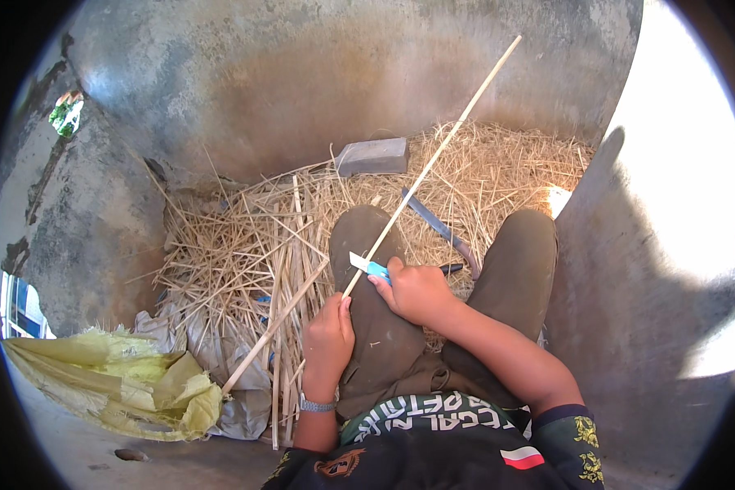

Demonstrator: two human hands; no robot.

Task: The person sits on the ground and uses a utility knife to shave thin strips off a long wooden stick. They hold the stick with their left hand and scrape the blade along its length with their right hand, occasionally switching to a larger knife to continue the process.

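A long, thin bamboo strip (445, 143) slants from my lap up toward the far right. My left hand (328, 336) is closed around its near end, above my left thigh. In my right hand (420, 294) is a blue utility knife (377, 272), gripped with the thumb along it. The knife's pale blade meets or crosses the strip just beyond my left fingers; whether it cuts in, I cannot tell. Between my knees lies a long dark blade with a curved brown handle (468, 255), near a small black object (452, 268) whose kind is unclear.
Many split bamboo strips (245, 237) lie heaped to my left. Fine shavings (498, 163) cover the floor ahead, with a grey block (373, 157) against the far wall. A torn yellow sack (114, 380) sits at lower left. Concrete walls (318, 73) stand close around me.
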